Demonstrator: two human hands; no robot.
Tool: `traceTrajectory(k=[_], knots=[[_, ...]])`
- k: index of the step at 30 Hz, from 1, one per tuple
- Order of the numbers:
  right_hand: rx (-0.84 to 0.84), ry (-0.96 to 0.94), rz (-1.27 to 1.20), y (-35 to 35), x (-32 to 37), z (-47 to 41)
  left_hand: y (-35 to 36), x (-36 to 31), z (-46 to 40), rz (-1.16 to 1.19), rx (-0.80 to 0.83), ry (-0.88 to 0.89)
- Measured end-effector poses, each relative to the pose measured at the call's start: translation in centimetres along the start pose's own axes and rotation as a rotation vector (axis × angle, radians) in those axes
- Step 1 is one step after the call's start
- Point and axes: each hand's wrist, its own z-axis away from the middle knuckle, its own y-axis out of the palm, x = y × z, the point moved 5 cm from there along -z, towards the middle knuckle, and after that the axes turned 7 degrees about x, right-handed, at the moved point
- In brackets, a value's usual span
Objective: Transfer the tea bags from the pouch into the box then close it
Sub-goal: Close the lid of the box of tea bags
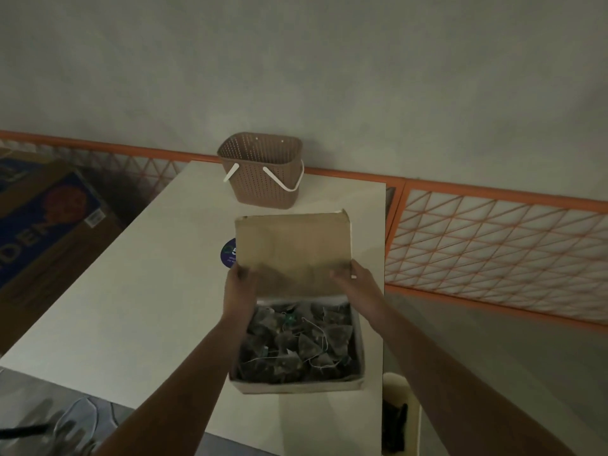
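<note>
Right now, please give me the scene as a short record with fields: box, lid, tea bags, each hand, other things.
box: cardboard box on white table, open
lid: flap raised, not yet closed
tea bags: tea bags piled inside the box
left hand: left hand grips the flap's left edge
right hand: right hand grips the flap's right edge
other: brown basket behind the box; pouch not visible

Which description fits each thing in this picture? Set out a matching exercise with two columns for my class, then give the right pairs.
Things:
1. tea bags
2. lid
3. basket
4. left hand

Descriptions:
A. stands at the far end of the table, near the wall
B. heaped inside the open box
C. grips the lid's left edge
D. raised, held on both sides

Pairs: 1-B, 2-D, 3-A, 4-C
</note>
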Motion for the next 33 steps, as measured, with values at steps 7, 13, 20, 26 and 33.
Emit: traceTrajectory(k=[7,13,20,26,33], knots=[[-0.052,-0.148,-0.165,-1.3,4.4,4.3,-0.5,-5.4,3.4,0.281,-0.093,0.047],[-0.122,-0.029,-0.23,-1.6,1.1,8.1,-2.1,-1.6,7.7,0.224,-0.216,-0.012],[-0.063,0.09,-0.22,-0.3,-4.1,10.7,-3.2,4.1,13.1,0.176,-0.151,-0.14],[-0.073,0.188,-0.148,2.0,-8.6,11.3,-3.4,6.5,14.0,-0.002,-0.121,-0.167],[-0.057,0.207,0.025,2.6,-10.1,12.0,-2.7,7.6,14.8,-0.125,-0.135,-0.21]])
